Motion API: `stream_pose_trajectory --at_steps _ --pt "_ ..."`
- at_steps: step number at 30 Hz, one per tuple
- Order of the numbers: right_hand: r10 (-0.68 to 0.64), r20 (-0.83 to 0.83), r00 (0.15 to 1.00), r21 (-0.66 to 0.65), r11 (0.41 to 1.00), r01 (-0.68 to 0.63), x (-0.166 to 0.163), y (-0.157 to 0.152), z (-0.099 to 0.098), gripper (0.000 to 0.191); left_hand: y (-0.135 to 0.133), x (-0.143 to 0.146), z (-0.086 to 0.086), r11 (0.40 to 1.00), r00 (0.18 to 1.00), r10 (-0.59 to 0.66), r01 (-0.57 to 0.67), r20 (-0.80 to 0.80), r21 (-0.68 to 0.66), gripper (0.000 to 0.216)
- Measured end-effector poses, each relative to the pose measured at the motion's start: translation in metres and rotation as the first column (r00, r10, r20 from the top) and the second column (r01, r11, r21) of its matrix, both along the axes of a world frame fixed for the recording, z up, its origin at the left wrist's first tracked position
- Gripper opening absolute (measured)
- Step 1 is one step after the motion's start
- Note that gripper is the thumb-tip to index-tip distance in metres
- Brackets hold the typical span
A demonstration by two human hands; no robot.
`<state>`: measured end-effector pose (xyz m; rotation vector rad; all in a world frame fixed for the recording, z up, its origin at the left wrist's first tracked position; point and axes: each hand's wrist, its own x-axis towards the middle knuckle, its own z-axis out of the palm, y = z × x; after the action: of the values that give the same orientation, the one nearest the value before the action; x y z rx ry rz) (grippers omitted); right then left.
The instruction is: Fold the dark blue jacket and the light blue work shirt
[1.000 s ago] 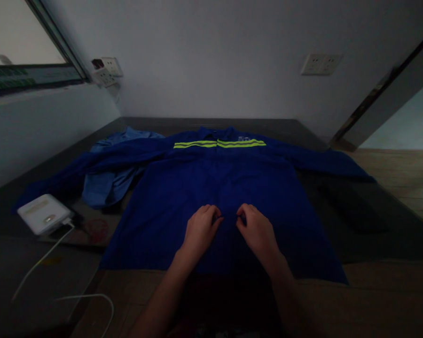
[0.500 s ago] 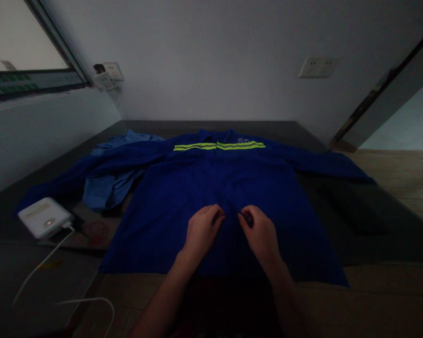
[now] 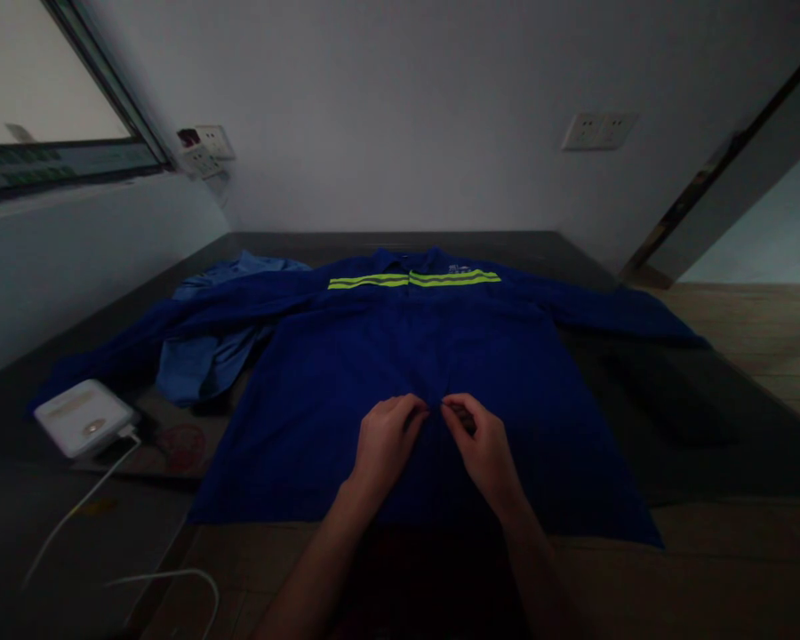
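Observation:
A dark blue work jacket (image 3: pixel 507 373) with yellow-green reflective stripes across its chest lies spread out, collar away from me and both sleeves stretched sideways. Over the lower middle of its front, my left hand (image 3: pixel 390 436) pinches the cloth at the front opening. My right hand (image 3: pixel 480 440) is closed in a pinch on the opposite edge of that opening, just a small gap from the left fingertips. Whether buttons or a zip lie between the fingers is too dark to see.
The dark table (image 3: pixel 680 471) meets a wall with sockets (image 3: pixel 600 132). Left, a lighter blue garment (image 3: pixel 196 360) lies partly under the jacket's sleeve, near a white box-shaped device (image 3: pixel 84 416) with a white cable (image 3: pixel 80 507). A dark flat item (image 3: pixel 673 400) lies at right.
My right hand has moved left toward my left hand, narrowing the gap between the fingertips. My left hand has shifted only slightly, and both still pinch the jacket's front.

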<state>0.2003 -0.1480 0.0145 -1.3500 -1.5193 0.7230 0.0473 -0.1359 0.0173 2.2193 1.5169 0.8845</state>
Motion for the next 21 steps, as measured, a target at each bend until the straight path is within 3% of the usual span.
stream_pose_trajectory --at_steps 13,21 --pt "0.082 -0.025 0.996 -0.015 0.997 -0.082 0.0013 0.0005 0.0066 0.019 0.0007 0.0002 0.0005 1.0 0.997 -0.01 0.009 0.071 0.007 0.01" --pt "0.088 0.068 0.994 0.061 0.994 -0.092 0.0034 0.0047 0.0064 0.014 0.002 0.0 0.0055 0.995 0.971 0.031 -0.009 0.237 -0.095 0.01"
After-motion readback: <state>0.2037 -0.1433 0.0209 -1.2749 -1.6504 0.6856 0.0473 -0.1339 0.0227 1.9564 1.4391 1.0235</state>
